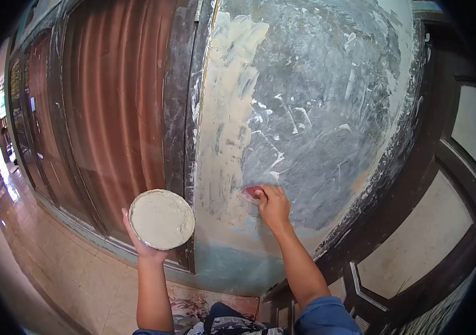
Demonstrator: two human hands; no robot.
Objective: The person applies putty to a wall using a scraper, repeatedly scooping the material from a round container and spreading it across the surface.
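Observation:
My left hand [140,241] holds up a round container of pale paste [161,219] from below and from its left side, in front of the window frame. In my right hand [274,205] is a small reddish scraper [252,192], pinched between thumb and fingers and pressed against the wall. Cream-coloured paste [224,111] covers a vertical strip of the wall beside the window frame. To its right, the grey wall [316,139] shows scattered white smears. The scraper lies at the lower right edge of the cream strip.
A glass window with reddish-brown curtains [115,100] stands to the left. Dark wooden door panels [422,234] are at the right. Below are floor tiles [90,279] and a patterned mat [185,301]. Bluish paint [238,268] shows low on the wall.

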